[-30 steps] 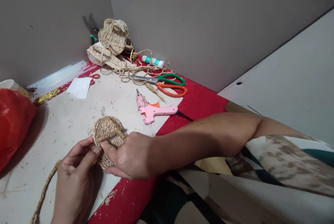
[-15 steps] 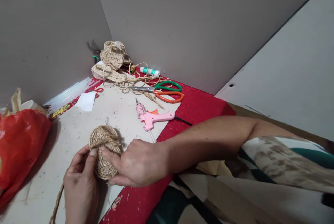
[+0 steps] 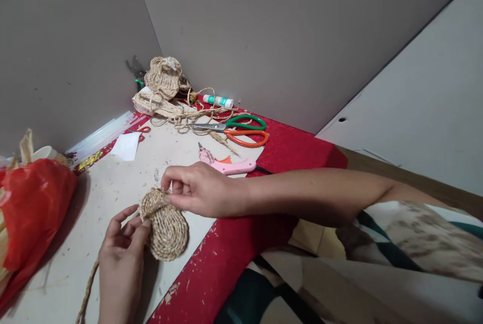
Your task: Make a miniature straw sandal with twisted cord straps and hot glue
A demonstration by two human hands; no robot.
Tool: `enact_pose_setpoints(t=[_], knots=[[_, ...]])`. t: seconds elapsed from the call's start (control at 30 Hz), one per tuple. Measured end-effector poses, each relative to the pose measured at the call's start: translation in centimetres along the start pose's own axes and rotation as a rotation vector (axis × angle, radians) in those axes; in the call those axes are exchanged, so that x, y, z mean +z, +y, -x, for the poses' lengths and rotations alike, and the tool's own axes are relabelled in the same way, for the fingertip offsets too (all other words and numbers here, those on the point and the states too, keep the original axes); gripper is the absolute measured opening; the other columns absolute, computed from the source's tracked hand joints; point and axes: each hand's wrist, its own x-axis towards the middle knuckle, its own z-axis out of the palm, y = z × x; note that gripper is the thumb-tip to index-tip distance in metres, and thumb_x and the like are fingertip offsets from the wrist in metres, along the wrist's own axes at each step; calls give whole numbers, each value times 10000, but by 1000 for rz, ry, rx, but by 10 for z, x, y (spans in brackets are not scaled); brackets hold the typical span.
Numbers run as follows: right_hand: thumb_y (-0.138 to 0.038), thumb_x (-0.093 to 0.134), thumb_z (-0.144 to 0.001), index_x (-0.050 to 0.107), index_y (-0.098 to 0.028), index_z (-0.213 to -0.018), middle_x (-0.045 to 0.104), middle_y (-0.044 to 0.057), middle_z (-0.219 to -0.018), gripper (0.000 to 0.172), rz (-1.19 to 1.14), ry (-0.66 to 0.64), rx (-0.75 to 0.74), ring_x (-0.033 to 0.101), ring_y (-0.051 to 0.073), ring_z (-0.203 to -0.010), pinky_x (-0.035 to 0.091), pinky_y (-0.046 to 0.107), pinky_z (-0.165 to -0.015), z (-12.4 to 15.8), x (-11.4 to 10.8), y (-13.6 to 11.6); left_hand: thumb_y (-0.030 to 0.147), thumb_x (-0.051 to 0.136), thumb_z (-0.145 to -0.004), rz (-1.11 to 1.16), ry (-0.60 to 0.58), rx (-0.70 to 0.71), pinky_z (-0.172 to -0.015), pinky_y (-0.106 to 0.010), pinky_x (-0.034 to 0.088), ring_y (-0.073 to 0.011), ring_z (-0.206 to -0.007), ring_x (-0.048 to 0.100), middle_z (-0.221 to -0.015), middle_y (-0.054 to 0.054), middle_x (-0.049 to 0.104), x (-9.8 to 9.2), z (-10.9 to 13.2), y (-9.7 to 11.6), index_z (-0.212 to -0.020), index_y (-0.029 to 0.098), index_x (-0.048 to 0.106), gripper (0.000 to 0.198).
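A coiled piece of braided straw cord [image 3: 168, 233], shaped like a small sole with a raised band across it, is between my hands over the board. My left hand [image 3: 124, 248] pinches its left edge between thumb and fingers. At the upper right edge, my right hand [image 3: 206, 190] has its fingers curled and the thumb against the piece. A loose length of straw cord [image 3: 87, 291] trails down beside my left wrist. Just beyond my right hand lies a pink glue gun [image 3: 237, 166], partly hidden by that hand.
Scissors [image 3: 245, 130] with green and orange handles lie near a straw bundle [image 3: 164, 80] at the back. A red plastic bag [image 3: 39, 208] stands at left. White paper [image 3: 126, 146], clear glue sticks [image 3: 103, 135] and a white-green tube [image 3: 218, 101] lie along the walls.
My right hand has moved up from the middle of the straw piece to its upper edge, fingers now curled. The piece has turned slightly and shows more of its lower part.
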Motion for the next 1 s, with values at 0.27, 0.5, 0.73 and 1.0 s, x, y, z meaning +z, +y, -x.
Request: enact_pose_setpoints(t=[0.27,0.5,0.73,1.0], knots=[[-318,621,-895,666,-146,-896,663,12,-760,178,211,-366,179,496,95,-631,275,242,-582,-4,-13,-7,538,728,-743,-503,-46,192,-614,-276,494,-183,-695,642,-848,-29,696,-7,4,6,-1106,238,660,476],[-397,549,-939,697,-168,-1037,703,57,-836,290,402,-494,129,508,136,-657,233,264,-554,1,-2,-6,584,653,-789,-691,182,355,-596,-277,433,-142,-579,511,-765,12,646,-7,18,17,-958,263,709,366],[-318,509,-949,688,-228,-1144,731,39,-931,280,312,-521,75,555,144,-731,268,258,-588,4,8,-3,573,710,-762,-569,-115,222,-519,-252,445,-170,-554,570,-656,-20,703,-2,18,5,-886,197,741,397],[-326,579,-941,718,-144,-1037,650,14,-710,249,297,-157,50,502,103,-627,305,247,-617,4,-40,-22,637,703,-737,-543,-128,98,-537,-230,449,-165,-594,572,-637,-5,689,0,16,4,-850,210,721,442]])
